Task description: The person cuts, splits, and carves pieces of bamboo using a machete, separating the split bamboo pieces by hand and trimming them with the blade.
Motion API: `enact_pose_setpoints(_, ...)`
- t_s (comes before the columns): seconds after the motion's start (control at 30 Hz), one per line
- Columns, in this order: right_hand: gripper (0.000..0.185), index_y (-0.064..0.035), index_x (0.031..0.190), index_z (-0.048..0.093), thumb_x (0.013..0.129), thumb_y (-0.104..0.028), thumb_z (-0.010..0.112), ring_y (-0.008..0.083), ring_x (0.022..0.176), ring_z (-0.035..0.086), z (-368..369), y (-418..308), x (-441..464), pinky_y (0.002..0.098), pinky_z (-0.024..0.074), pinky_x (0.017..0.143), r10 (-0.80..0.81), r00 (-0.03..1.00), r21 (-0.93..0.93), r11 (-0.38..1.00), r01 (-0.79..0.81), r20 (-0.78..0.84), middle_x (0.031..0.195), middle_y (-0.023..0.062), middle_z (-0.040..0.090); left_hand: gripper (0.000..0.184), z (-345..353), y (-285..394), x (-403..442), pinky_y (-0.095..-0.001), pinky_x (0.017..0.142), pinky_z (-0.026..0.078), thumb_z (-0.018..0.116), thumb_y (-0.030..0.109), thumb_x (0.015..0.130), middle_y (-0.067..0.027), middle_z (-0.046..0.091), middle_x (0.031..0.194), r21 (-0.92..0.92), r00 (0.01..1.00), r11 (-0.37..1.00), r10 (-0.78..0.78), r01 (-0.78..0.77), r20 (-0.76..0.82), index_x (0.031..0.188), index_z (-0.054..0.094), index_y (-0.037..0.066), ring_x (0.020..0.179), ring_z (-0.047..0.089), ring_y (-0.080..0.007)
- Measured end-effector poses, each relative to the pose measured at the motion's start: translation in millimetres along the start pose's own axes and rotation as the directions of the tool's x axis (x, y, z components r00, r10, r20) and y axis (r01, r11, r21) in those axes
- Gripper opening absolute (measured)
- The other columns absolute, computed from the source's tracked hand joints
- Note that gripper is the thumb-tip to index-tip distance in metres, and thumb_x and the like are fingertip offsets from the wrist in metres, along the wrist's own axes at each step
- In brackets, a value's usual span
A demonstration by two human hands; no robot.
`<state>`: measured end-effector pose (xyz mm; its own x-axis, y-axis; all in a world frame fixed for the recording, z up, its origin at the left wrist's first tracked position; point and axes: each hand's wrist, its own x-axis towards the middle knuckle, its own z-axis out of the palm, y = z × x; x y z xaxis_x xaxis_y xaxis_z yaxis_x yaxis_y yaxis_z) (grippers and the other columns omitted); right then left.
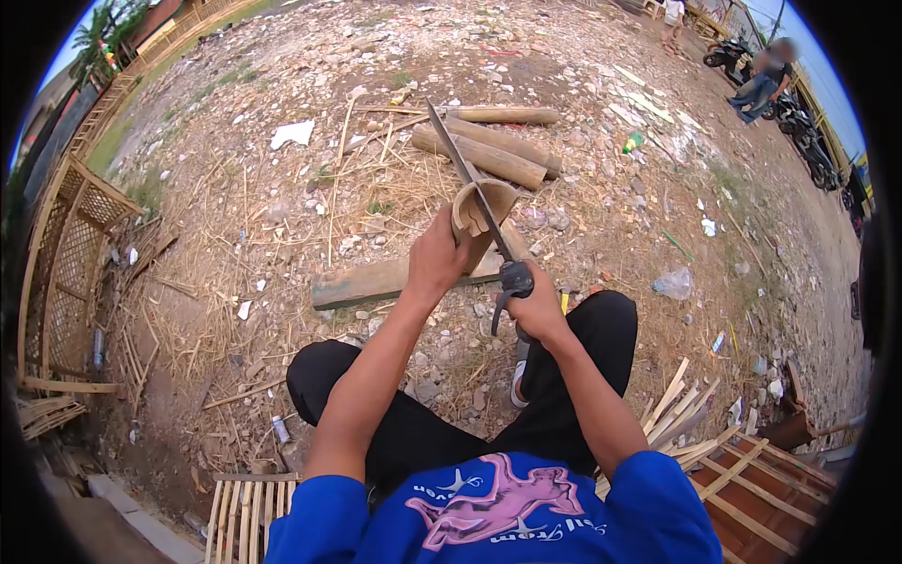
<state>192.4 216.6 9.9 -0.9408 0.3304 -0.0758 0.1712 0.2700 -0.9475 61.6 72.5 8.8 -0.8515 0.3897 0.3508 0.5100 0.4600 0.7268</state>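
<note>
Stony ground [583, 244]; left grip [438, 246] curled round bamboo piece [485, 209], right grip [534, 303] closed round machete handle [515, 277].

The shirt [376, 526] is bright blue with a pink print; the trousers [423, 442] are black, the blade [449, 143] dark grey.

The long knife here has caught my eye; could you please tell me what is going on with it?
The person's left hand grips a piece of bamboo, and the right hand holds the knife by its dark handle. The blade lies across the bamboo's open end; whether it has bitten in is hard to tell. More bamboo lengths lie on the stony ground beyond.
</note>
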Motion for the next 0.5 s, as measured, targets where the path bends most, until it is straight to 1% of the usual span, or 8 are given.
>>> enact_pose_setpoints(0.03, 0.037, -0.0024, 0.103, 0.059, 0.071, -0.008, 0.078, 0.0149, 0.073, 0.059, -1.5, -5.3, 3.0, 0.0313, 0.0483, 0.069, 0.07, 0.997, 0.032, 0.997, -0.071, 0.027, 0.085, 0.0049, 0.063, 0.04, 1.4, -0.1, 5.4, -0.0534, 0.073, 0.051, 0.061, 0.019, 0.09, -0.0268, 0.066, 0.097, -0.024, 0.999, 0.999, -0.033, 0.033, 0.011, 0.124, 0.048, 0.004, 0.088, 0.064, -0.047)
enact_pose_setpoints(0.07, 0.037, -0.0023, 0.102, 0.059, 0.071, -0.008, 0.078, 0.0148, 0.073, 0.059, -3.3, -19.3, 3.6, 0.0314, 0.0482, 0.069, 0.139, 0.989, 0.063, 0.988, -0.143, 0.056, 0.085, 0.0052, 0.062, 0.034, 4.8, -0.3, 9.3, -0.0554, 0.073, 0.05, 0.059, 0.014, 0.089, -0.0296, 0.065, 0.089, -0.094, 0.999, 0.996, -0.004, 0.0, -0.035, 0.119, 0.049, 0.002, 0.085, 0.062, -0.0496)
enact_pose_setpoints(0.1, 0.036, -0.0022, 0.101, 0.058, 0.071, -0.008, 0.078, 0.0148, 0.074, 0.059, -3.6, -25.7, 2.5, 0.0314, 0.0482, 0.069, 0.213, 0.973, 0.093, 0.971, -0.221, 0.087, 0.085, 0.0055, 0.062, 0.032, 6.6, -2.8, 15.3, -0.0558, 0.073, 0.05, 0.059, 0.014, 0.089, -0.0297, 0.065, 0.089, -0.106, 0.998, 0.994, 0.035, -0.041, -0.058, 0.118, 0.05, 0.002, 0.084, 0.062, -0.0499)
enact_pose_setpoints(0.13, 0.034, -0.0022, 0.098, 0.058, 0.071, -0.008, 0.078, 0.0153, 0.074, 0.058, 2.3, -6.9, 9.1, 0.0315, 0.048, 0.07, 0.08, 0.997, 0.093, 0.992, -0.082, 0.021, 0.082, 0.005, 0.061, 0.031, 8.2, -5.9, 19.8, -0.0561, 0.072, 0.05, 0.059, 0.013, 0.089, -0.0297, 0.064, 0.088, -0.117, 0.994, 0.99, 0.072, -0.081, -0.08, 0.117, 0.05, 0.002, 0.084, 0.062, -0.0502)
enact_pose_setpoints(0.23, 0.033, -0.002, 0.097, 0.059, 0.071, -0.008, 0.077, 0.0153, 0.073, 0.057, 12.2, 1.6, 18.3, 0.0317, 0.0479, 0.069, -0.003, 1.0, 0.106, 0.994, 0.006, -0.031, 0.082, 0.0046, 0.061, 0.028, 6.3, -8.9, 29.5, -0.0565, 0.071, 0.049, 0.058, 0.011, 0.089, -0.0299, 0.064, 0.087, -0.091, 0.996, 0.993, 0.064, -0.069, -0.061, 0.114, 0.051, 0.002, 0.083, 0.061, -0.0503)
enact_pose_setpoints(0.33, 0.032, -0.002, 0.096, 0.058, 0.072, -0.009, 0.077, 0.0156, 0.073, 0.057, 21.9, 4.9, 22.1, 0.0316, 0.0476, 0.07, 0.045, 0.996, 0.121, 0.992, -0.035, -0.074, 0.081, 0.0045, 0.061, 0.026, 7.0, -15.1, 36.9, -0.0567, 0.07, 0.048, 0.058, 0.011, 0.089, -0.0299, 0.064, 0.086, -0.078, 0.998, 0.995, 0.056, -0.057, -0.011, 0.112, 0.051, 0.001, 0.083, 0.061, -0.0504)
enact_pose_setpoints(0.43, 0.03, -0.0026, 0.095, 0.058, 0.073, -0.01, 0.077, 0.0147, 0.069, 0.057, 22.3, 15.7, 27.8, 0.0314, 0.047, 0.065, 0.006, 0.996, 0.112, 0.994, 0.003, -0.088, 0.079, 0.0043, 0.06, 0.027, 10.2, -23.4, 43.7, -0.0567, 0.07, 0.048, 0.058, 0.011, 0.089, -0.0298, 0.063, 0.085, -0.08, 0.994, 0.991, 0.109, -0.109, -0.012, 0.113, 0.05, 0.002, 0.083, 0.061, -0.0505)
enact_pose_setpoints(0.5, 0.03, -0.0032, 0.095, 0.058, 0.073, -0.011, 0.077, 0.014, 0.065, 0.055, 8.8, -1.8, 24.6, 0.0315, 0.0459, 0.059, 0.085, 0.996, 0.148, 0.985, -0.083, -0.007, 0.078, 0.004, 0.06, 0.027, 12.8, -24.4, 47.6, -0.0566, 0.07, 0.048, 0.058, 0.012, 0.088, -0.0297, 0.063, 0.085, -0.076, 0.991, 0.988, 0.134, -0.135, -0.017, 0.113, 0.05, 0.002, 0.083, 0.061, -0.0504)
